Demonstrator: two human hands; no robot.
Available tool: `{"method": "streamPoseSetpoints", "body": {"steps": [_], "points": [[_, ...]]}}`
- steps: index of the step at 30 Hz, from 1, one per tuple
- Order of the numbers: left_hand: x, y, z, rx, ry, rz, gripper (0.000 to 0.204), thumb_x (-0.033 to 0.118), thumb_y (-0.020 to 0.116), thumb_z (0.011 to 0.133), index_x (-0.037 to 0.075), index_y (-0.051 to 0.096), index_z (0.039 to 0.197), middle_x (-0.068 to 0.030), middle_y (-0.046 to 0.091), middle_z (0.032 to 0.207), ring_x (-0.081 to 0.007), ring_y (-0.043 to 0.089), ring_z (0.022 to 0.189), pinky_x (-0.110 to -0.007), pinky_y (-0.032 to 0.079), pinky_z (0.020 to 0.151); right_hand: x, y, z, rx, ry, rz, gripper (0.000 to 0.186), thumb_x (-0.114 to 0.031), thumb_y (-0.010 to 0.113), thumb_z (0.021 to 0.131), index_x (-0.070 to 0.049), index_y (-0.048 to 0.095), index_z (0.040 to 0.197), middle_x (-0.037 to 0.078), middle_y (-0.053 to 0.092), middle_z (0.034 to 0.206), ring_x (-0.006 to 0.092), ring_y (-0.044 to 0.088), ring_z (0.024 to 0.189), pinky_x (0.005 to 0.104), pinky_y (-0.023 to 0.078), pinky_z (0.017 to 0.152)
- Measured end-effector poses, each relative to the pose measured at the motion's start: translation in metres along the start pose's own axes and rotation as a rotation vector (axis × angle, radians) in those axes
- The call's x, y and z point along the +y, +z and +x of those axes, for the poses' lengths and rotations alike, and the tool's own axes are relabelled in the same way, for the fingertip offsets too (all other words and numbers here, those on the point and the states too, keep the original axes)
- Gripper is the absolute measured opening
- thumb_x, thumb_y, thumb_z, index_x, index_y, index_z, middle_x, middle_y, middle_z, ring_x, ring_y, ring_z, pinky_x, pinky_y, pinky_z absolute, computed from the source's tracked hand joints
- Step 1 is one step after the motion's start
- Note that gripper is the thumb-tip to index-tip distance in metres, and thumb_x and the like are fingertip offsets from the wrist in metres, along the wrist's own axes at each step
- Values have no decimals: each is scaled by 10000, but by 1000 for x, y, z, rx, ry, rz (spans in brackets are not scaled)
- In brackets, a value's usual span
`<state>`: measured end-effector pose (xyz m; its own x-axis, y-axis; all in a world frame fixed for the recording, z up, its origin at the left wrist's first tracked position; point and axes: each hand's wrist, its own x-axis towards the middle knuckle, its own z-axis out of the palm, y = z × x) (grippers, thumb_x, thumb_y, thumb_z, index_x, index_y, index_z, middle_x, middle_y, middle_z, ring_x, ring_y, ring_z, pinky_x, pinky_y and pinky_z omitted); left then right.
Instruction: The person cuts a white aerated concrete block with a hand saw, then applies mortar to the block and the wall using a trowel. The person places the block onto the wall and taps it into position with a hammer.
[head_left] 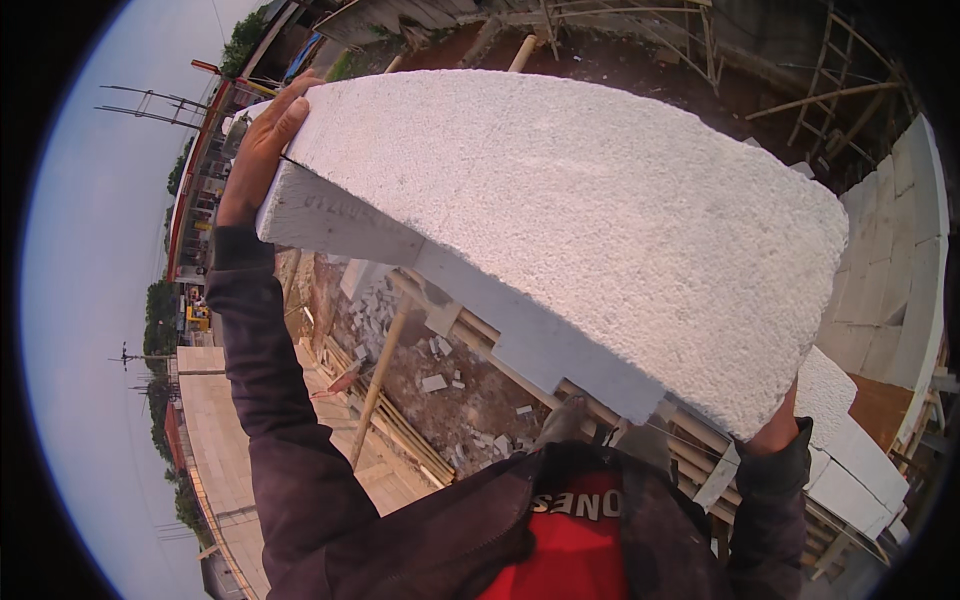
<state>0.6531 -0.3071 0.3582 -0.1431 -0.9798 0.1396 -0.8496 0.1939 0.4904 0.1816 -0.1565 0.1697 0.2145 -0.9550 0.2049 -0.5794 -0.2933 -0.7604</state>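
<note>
Nearest was a red shirt (568, 555) under a dark jacket (430, 545). Just ahead, the block (570, 220) was held up before the chest, slanting across the view: long, thick and white, its broad upper face rough and pitted, its lower side smoother, greyer and shaded, with a short dark line near the left end. The left grip (262, 150) was clasped round that end; the right grip (778, 425) held the opposite end, its fingers hidden. Below lay pale rubble (434, 383) on brown soil (405, 405); a grey wall (880, 260) stood at right
</note>
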Motion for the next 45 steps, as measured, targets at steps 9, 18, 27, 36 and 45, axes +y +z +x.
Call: {"method": "streamPoseSetpoints", "body": {"steps": [9,18,27,36,45], "points": [[2,8,0,40,-24,-69,698,573,522,947,53,521,1413,-191,561,1358,-274,577,1210,-392,455,1011,-8,-5,7,37,-73,-79,837,-212,856,643,46,476,1343,197,613,1230,319,591,1138,504,335,1074],[2,-2,5,58,64,184,637,596,481,964,90,583,1337,-175,505,1457,-360,495,1322,-422,387,1096,8,12,-5,24,-24,-84,832,-233,888,654,71,465,1304,233,557,1113,414,515,1119,517,362,1034],[-5,-3,-17,16,5,227,725,676,403,957,101,544,1374,-212,453,1455,-390,411,1369,-476,306,1155,-42,3,-3,-14,-31,-49,621,-135,847,669,24,581,1207,224,626,1114,377,559,1107,459,431,961],[-80,-29,46,-12,199,216,675,580,334,1027,19,552,1333,-177,528,1356,-304,494,1260,-387,347,1112,-28,1,4,-57,92,-115,539,-124,764,726,31,572,1205,236,577,1217,411,530,1128,452,414,989],[-153,-42,91,-52,62,48,832,645,418,972,8,363,1506,-173,318,1577,-290,260,1479,-333,158,1204,-9,-53,31,851,156,901,510,-369,536,1020,100,545,1221,195,614,1200,266,585,1149,414,425,1048]]}}
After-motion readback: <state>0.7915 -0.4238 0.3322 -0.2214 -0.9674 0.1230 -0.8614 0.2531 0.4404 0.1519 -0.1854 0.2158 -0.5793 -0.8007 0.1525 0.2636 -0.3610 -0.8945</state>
